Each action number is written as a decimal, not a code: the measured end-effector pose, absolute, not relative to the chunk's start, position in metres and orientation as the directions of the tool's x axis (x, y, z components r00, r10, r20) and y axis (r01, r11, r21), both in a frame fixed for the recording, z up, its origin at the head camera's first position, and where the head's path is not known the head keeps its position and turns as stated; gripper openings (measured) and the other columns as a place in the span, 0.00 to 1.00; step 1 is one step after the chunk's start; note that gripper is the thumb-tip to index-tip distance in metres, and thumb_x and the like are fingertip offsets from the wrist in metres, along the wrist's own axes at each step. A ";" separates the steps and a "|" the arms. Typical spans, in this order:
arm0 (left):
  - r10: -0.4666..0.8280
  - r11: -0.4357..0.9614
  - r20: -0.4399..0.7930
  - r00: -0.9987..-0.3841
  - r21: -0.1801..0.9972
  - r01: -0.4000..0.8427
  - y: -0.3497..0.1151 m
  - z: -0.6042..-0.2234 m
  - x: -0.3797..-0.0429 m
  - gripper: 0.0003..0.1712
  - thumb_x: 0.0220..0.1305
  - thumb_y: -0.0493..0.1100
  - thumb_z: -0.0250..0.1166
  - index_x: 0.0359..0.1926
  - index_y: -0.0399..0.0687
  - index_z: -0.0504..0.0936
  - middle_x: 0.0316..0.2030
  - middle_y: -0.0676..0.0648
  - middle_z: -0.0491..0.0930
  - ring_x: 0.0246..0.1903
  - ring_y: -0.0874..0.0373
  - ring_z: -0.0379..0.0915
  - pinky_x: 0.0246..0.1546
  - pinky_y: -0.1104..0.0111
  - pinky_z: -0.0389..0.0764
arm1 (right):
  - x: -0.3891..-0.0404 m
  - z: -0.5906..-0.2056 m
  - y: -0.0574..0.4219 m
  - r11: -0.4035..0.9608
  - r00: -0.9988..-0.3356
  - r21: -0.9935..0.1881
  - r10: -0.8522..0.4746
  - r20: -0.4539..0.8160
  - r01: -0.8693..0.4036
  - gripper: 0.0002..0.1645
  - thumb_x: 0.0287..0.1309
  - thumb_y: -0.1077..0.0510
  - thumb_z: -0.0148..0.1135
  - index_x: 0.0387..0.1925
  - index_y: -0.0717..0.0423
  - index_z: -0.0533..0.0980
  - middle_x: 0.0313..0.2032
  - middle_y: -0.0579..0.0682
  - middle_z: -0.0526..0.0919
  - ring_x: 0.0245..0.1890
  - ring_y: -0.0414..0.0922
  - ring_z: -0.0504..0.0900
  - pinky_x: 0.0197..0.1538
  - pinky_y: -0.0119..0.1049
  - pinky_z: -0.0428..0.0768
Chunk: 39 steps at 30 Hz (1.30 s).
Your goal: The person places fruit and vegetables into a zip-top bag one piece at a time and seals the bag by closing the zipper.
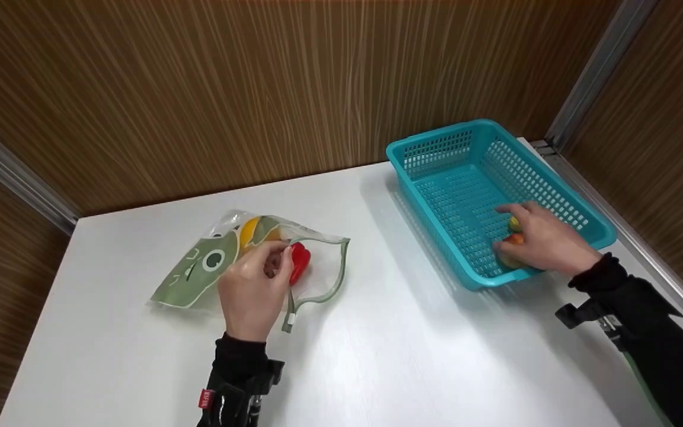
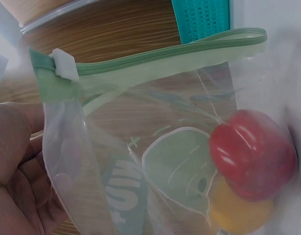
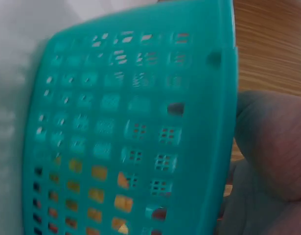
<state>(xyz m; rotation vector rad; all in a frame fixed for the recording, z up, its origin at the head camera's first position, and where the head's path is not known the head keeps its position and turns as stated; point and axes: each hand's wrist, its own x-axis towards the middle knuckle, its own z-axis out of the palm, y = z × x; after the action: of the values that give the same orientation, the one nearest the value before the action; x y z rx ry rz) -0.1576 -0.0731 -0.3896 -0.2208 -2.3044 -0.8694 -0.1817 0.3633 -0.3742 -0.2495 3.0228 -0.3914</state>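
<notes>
My left hand (image 1: pixel 254 290) pinches the edge of a clear zip bag (image 1: pixel 190 279) with a green cartoon print. Inside the bag are a red bell pepper (image 1: pixel 300 262), close to the mouth, and a rounded yellow-orange item (image 2: pixel 241 208). The bag's mouth gapes, and a white slider (image 2: pixel 65 64) sits at one end of its green zip. My right hand (image 1: pixel 546 237) reaches into a teal basket (image 1: pixel 436 231), fingers and thumb spread over a reddish-orange fruit (image 1: pixel 517 238) and a small yellow item (image 1: pixel 514 224). The hand partly covers both; a firm hold is not visible.
The basket stands at the right back of a white table (image 1: pixel 365 367), its perforated walls rising around the right hand. A wood-grain panel (image 1: pixel 258 107) closes off the back, with similar panels at both sides.
</notes>
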 end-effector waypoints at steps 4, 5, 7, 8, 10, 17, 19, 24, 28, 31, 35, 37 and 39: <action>-0.069 0.770 0.635 -0.769 0.525 0.364 -0.073 -0.391 -0.158 0.06 0.57 0.43 0.67 0.33 0.47 0.86 0.21 0.50 0.83 0.20 0.62 0.74 0.22 0.70 0.71 | -0.192 -0.375 0.371 0.965 -0.972 -0.217 -0.181 -0.147 -0.147 0.41 0.55 0.45 0.63 0.65 0.59 0.63 0.55 0.69 0.71 0.44 0.53 0.73 0.39 0.42 0.74; -0.071 0.770 0.632 -0.772 0.527 0.360 -0.074 -0.391 -0.158 0.06 0.57 0.43 0.67 0.33 0.47 0.86 0.21 0.51 0.83 0.20 0.62 0.74 0.22 0.70 0.71 | -0.195 -0.374 0.371 0.967 -0.969 -0.209 -0.183 -0.168 -0.146 0.41 0.55 0.45 0.63 0.65 0.59 0.63 0.55 0.69 0.71 0.43 0.53 0.73 0.38 0.40 0.73; -0.077 0.769 0.624 -0.778 0.534 0.352 -0.074 -0.391 -0.157 0.06 0.57 0.43 0.67 0.34 0.47 0.86 0.21 0.50 0.83 0.20 0.62 0.74 0.22 0.70 0.71 | -0.199 -0.374 0.371 0.969 -0.962 -0.198 -0.187 -0.199 -0.147 0.40 0.54 0.45 0.64 0.64 0.59 0.64 0.54 0.69 0.71 0.41 0.52 0.73 0.37 0.38 0.73; -0.079 0.768 0.620 -0.781 0.537 0.349 -0.074 -0.391 -0.157 0.06 0.57 0.43 0.67 0.34 0.47 0.86 0.21 0.50 0.83 0.20 0.62 0.74 0.22 0.70 0.71 | -0.201 -0.373 0.371 0.970 -0.960 -0.191 -0.188 -0.209 -0.149 0.40 0.54 0.46 0.64 0.64 0.59 0.65 0.53 0.68 0.72 0.41 0.52 0.73 0.36 0.37 0.72; -0.082 0.766 0.615 -0.784 0.542 0.345 -0.074 -0.391 -0.157 0.06 0.57 0.43 0.67 0.34 0.47 0.86 0.21 0.50 0.83 0.21 0.62 0.74 0.22 0.70 0.71 | -0.203 -0.373 0.370 0.974 -0.956 -0.171 -0.188 -0.227 -0.151 0.39 0.53 0.46 0.64 0.63 0.59 0.66 0.51 0.67 0.73 0.39 0.51 0.73 0.34 0.36 0.71; -0.077 0.764 0.626 -0.776 0.537 0.357 -0.074 -0.391 -0.158 0.06 0.57 0.43 0.67 0.34 0.47 0.86 0.21 0.51 0.83 0.21 0.62 0.74 0.22 0.70 0.71 | -0.209 -0.376 0.369 0.982 -0.934 -0.092 -0.183 -0.307 -0.162 0.34 0.52 0.47 0.61 0.58 0.58 0.70 0.44 0.63 0.74 0.30 0.48 0.71 0.28 0.33 0.67; -0.077 0.764 0.625 -0.777 0.537 0.357 -0.073 -0.391 -0.157 0.06 0.57 0.43 0.67 0.34 0.47 0.86 0.21 0.51 0.83 0.21 0.62 0.74 0.22 0.71 0.71 | -0.211 -0.378 0.369 0.984 -0.923 -0.078 -0.176 -0.343 -0.159 0.33 0.52 0.47 0.60 0.59 0.58 0.70 0.43 0.62 0.74 0.30 0.48 0.71 0.28 0.33 0.66; -0.075 0.765 0.623 -0.779 0.537 0.356 -0.073 -0.391 -0.158 0.06 0.57 0.43 0.67 0.34 0.48 0.86 0.21 0.51 0.83 0.21 0.63 0.74 0.22 0.71 0.71 | -0.215 -0.385 0.369 0.984 -0.902 -0.044 -0.176 -0.394 -0.173 0.36 0.44 0.50 0.63 0.57 0.57 0.72 0.42 0.58 0.75 0.30 0.48 0.71 0.27 0.34 0.67; -0.074 0.766 0.627 -0.776 0.533 0.358 -0.073 -0.391 -0.158 0.06 0.57 0.43 0.67 0.34 0.48 0.86 0.21 0.51 0.83 0.20 0.62 0.74 0.22 0.71 0.71 | -0.216 -0.389 0.369 0.977 -0.885 -0.027 -0.203 -0.418 -0.211 0.37 0.39 0.46 0.68 0.54 0.56 0.74 0.38 0.53 0.77 0.30 0.46 0.72 0.27 0.34 0.68; -0.073 0.769 0.627 -0.776 0.531 0.356 -0.072 -0.391 -0.157 0.06 0.57 0.43 0.67 0.34 0.48 0.86 0.21 0.51 0.83 0.20 0.62 0.73 0.22 0.70 0.71 | -0.217 -0.391 0.367 0.970 -0.870 -0.018 -0.227 -0.438 -0.244 0.35 0.39 0.44 0.70 0.50 0.56 0.76 0.34 0.51 0.78 0.30 0.46 0.72 0.29 0.34 0.70; -0.072 0.770 0.625 -0.777 0.530 0.355 -0.072 -0.391 -0.157 0.06 0.57 0.43 0.67 0.34 0.47 0.86 0.21 0.51 0.83 0.20 0.62 0.74 0.22 0.70 0.71 | -0.218 -0.392 0.364 0.964 -0.854 -0.022 -0.244 -0.460 -0.264 0.31 0.38 0.46 0.71 0.46 0.54 0.77 0.33 0.50 0.79 0.30 0.45 0.73 0.30 0.35 0.71; -0.071 0.770 0.623 -0.779 0.531 0.354 -0.072 -0.391 -0.158 0.06 0.57 0.44 0.67 0.34 0.47 0.86 0.21 0.51 0.83 0.20 0.62 0.74 0.22 0.70 0.71 | -0.218 -0.392 0.364 0.965 -0.849 -0.026 -0.242 -0.469 -0.261 0.29 0.38 0.48 0.71 0.46 0.54 0.77 0.33 0.49 0.79 0.30 0.45 0.73 0.31 0.34 0.71; -0.071 0.770 0.623 -0.779 0.530 0.354 -0.073 -0.391 -0.158 0.06 0.57 0.44 0.67 0.34 0.47 0.86 0.21 0.51 0.83 0.20 0.62 0.74 0.22 0.70 0.71 | -0.219 -0.392 0.363 0.966 -0.850 -0.030 -0.241 -0.468 -0.258 0.29 0.38 0.49 0.70 0.45 0.54 0.77 0.33 0.49 0.78 0.30 0.45 0.73 0.31 0.34 0.71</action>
<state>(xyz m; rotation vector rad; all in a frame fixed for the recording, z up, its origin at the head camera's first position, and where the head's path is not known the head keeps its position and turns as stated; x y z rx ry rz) -0.1580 -0.0726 -0.3911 -0.2099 -2.3204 -0.8644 -0.2187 0.3631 -0.3924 -0.3547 2.6305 0.0463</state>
